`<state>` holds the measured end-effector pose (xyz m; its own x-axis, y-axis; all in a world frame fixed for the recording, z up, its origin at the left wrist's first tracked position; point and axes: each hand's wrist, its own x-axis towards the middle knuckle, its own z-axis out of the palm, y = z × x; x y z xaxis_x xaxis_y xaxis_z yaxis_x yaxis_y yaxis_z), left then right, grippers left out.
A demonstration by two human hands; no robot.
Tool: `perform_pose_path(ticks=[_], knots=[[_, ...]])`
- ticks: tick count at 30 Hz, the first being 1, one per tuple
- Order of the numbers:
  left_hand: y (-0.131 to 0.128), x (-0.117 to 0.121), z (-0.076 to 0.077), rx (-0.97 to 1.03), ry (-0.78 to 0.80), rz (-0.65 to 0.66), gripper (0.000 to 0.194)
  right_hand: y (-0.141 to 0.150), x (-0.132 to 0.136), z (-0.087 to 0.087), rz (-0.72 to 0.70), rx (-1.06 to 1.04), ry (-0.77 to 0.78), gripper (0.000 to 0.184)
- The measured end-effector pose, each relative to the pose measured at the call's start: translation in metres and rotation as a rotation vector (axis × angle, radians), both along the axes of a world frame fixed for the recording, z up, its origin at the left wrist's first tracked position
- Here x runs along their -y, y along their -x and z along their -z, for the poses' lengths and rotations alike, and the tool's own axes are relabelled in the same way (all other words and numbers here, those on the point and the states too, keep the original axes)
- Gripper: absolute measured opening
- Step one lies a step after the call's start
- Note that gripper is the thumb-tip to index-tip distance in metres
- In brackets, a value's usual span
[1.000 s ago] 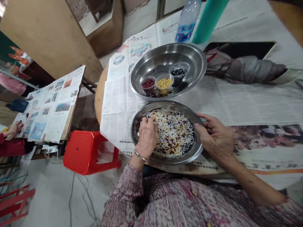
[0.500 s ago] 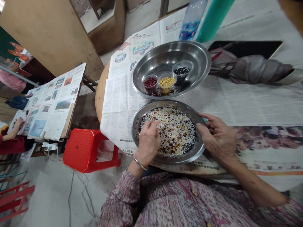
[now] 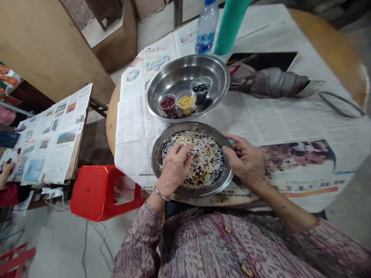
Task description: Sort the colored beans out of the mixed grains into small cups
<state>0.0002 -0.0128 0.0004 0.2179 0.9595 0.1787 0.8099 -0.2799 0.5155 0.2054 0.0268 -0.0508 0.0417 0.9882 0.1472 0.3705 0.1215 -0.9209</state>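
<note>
A round steel basin [image 3: 159,143] holds a mix of white rice grains, yellow bits, dark red beans and black grains [image 3: 203,160]. Over the left part of this mix is my left hand [image 3: 176,168], its fingers bent and the thumb apart from them; nothing shows between them. My right hand [image 3: 246,162] grips the right rim of the same basin, thumb on the near side. Just behind stands a larger steel basin [image 3: 174,79]. In it sit clear cups of red beans [image 3: 168,103], yellow grains [image 3: 186,103] and black grains [image 3: 201,88].
Newspaper [image 3: 290,119] covers the round table. A water bottle [image 3: 206,31], a green bottle [image 3: 232,25], a dark flat tablet-like thing [image 3: 269,60] and a folded grey umbrella [image 3: 269,82] lie or stand behind. A red stool [image 3: 92,193] is left; another person's hand [image 3: 7,168] shows beyond.
The view has shifted, so the table sits further left. My left thumb and forefinger have come apart over the mix. My right hand stays on the basin rim.
</note>
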Motion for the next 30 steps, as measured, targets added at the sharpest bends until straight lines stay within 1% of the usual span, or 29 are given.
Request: perform_pose_path(ticks=[2, 4, 5, 8, 11, 14, 16, 20, 23, 25, 26, 27, 28, 30], knots=[[-0.001, 0.009, -0.003, -0.062, -0.025, 0.164, 0.023, 0.000, 0.000, 0.001, 0.006, 0.007, -0.014, 0.037], [-0.002, 0.013, 0.000, -0.138, -0.028, 0.338, 0.025, 0.000, -0.001, 0.002, 0.007, 0.021, -0.030, 0.036], [-0.004, 0.013, 0.002, -0.173, -0.031, 0.400, 0.025, 0.000, -0.001, 0.003, 0.008, 0.028, -0.037, 0.035], [-0.012, 0.004, 0.008, -0.255, -0.065, 0.515, 0.027, 0.000, -0.002, 0.003, 0.010, 0.044, -0.052, 0.035], [-0.022, -0.008, 0.009, -0.317, -0.079, 0.577, 0.028, 0.000, -0.002, 0.002, 0.010, 0.049, -0.060, 0.035], [-0.025, -0.015, 0.006, -0.393, -0.089, 0.593, 0.026, 0.001, -0.002, 0.001, 0.016, 0.039, -0.058, 0.035], [-0.020, -0.017, 0.004, -0.425, -0.101, 0.562, 0.025, 0.001, -0.002, 0.000, 0.014, 0.027, -0.051, 0.035], [0.006, -0.018, 0.002, -0.466, -0.103, 0.441, 0.022, 0.002, -0.002, -0.002, 0.002, 0.003, -0.043, 0.036], [0.023, -0.020, -0.001, -0.507, -0.102, 0.322, 0.019, 0.002, -0.002, -0.003, 0.005, -0.006, -0.043, 0.035], [0.025, -0.020, -0.004, -0.499, -0.105, 0.237, 0.018, 0.002, -0.002, -0.003, 0.006, -0.007, -0.042, 0.034], [0.022, -0.019, -0.005, -0.479, -0.110, 0.224, 0.018, 0.002, -0.002, -0.003, 0.007, -0.007, -0.040, 0.034], [0.017, -0.019, -0.005, -0.452, -0.117, 0.238, 0.018, 0.002, -0.002, -0.003, 0.005, -0.008, -0.038, 0.034], [0.011, -0.019, -0.005, -0.422, -0.124, 0.284, 0.019, 0.002, -0.002, -0.002, 0.005, -0.007, -0.037, 0.035], [-0.003, -0.019, -0.001, -0.377, -0.131, 0.427, 0.022, 0.001, -0.002, -0.001, 0.006, -0.003, -0.045, 0.036]])
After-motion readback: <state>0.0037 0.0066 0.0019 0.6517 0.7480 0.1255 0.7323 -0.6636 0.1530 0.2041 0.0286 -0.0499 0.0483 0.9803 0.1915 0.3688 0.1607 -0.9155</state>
